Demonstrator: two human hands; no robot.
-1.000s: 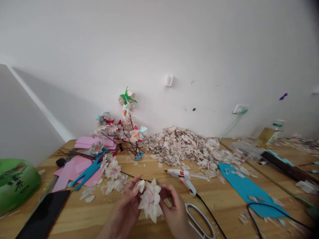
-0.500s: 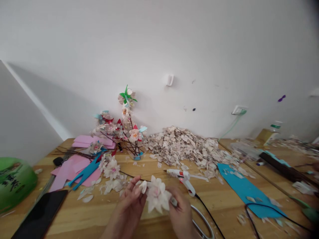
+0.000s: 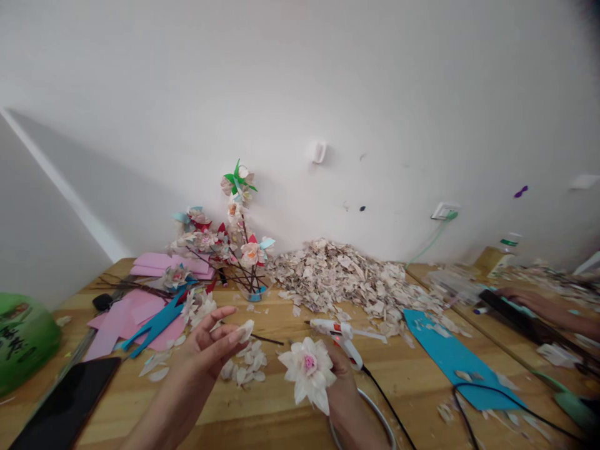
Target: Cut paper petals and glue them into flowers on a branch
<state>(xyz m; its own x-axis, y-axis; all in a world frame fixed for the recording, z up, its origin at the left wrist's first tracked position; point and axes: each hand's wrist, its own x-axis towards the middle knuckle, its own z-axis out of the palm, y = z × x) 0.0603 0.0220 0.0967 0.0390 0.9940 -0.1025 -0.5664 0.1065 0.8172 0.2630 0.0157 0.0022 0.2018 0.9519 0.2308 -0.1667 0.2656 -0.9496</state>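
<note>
My left hand point(image 3: 210, 347) is raised over the table with a pale petal point(image 3: 245, 330) pinched at its fingertips. My right hand point(image 3: 345, 381) is closed behind a white flower point(image 3: 307, 375) with a pink centre, which faces me; its stem and my gripping fingers are mostly hidden. Just beyond that hand lies a white glue gun point(image 3: 335, 330), a small red light showing on it. Loose petals point(image 3: 248, 365) are heaped on the wood between my hands. Behind my left fingers are more white flowers point(image 3: 199, 306) and a dark stick point(image 3: 267, 339).
A big petal pile point(image 3: 347, 275) lies against the wall, beside a glass point(image 3: 255, 290) of flower stems. To the left are pink sheets point(image 3: 122, 322), a phone point(image 3: 70, 403) and a green bag point(image 3: 25, 340). Blue paper point(image 3: 459, 359) and another person's hand point(image 3: 527, 303) are at right.
My left hand has moved up and left, away from the flower, with the petal in its fingers. The flower has shifted slightly right in my right hand. Another person's hand has appeared at right.
</note>
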